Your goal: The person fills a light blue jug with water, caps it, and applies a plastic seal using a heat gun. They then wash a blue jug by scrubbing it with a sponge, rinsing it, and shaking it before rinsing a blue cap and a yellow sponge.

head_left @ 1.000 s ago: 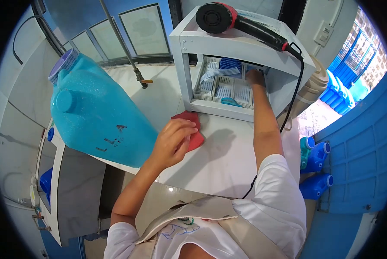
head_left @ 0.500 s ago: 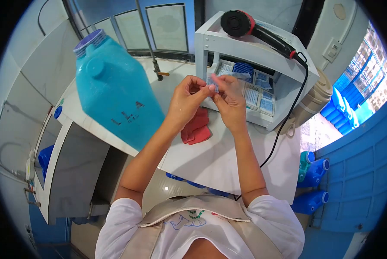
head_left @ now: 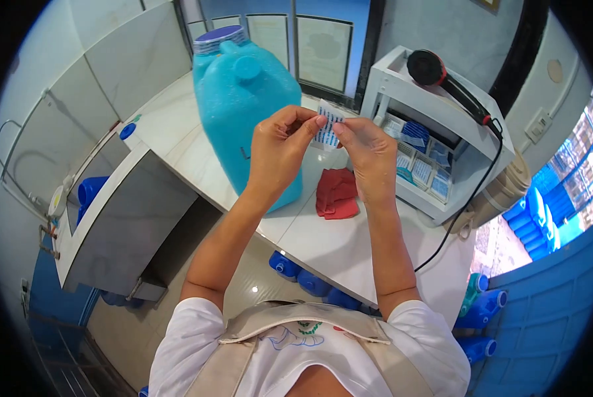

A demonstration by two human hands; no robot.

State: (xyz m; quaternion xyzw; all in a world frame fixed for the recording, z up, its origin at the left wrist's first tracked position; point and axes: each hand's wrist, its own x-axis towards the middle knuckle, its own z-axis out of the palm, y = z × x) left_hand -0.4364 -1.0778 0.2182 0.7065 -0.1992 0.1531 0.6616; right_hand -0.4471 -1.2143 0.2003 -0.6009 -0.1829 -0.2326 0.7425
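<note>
Both hands are raised in front of the big jug and hold one small white label (head_left: 325,129) with blue print between them. The print on the label is too small to read. The left hand (head_left: 278,153) pinches the left edge of the label between thumb and forefinger, and the right hand (head_left: 369,155) pinches its right and lower edge in the same way; the other fingers of both hands are curled in. The label is held flat toward the camera, and its long axis runs from about 1 o'clock down to 7 o'clock.

Behind the hands, at 11 o'clock from the label, a large blue jug (head_left: 243,106) stands upright on the white counter (head_left: 336,241). It has a ribbed violet cap (head_left: 218,37) on top. A dark letter shows on its side just beside the left hand, but most of the writing is hidden, so I cannot read it.

At 6 o'clock from the label, a red cloth (head_left: 337,192) lies crumpled on the counter. At 3 o'clock stands a white shelf unit (head_left: 402,83) with small baskets of more blue and white labels (head_left: 423,165) inside. A black and red hair dryer (head_left: 442,76) lies on top of it, and its handle points toward 4 o'clock.
</note>
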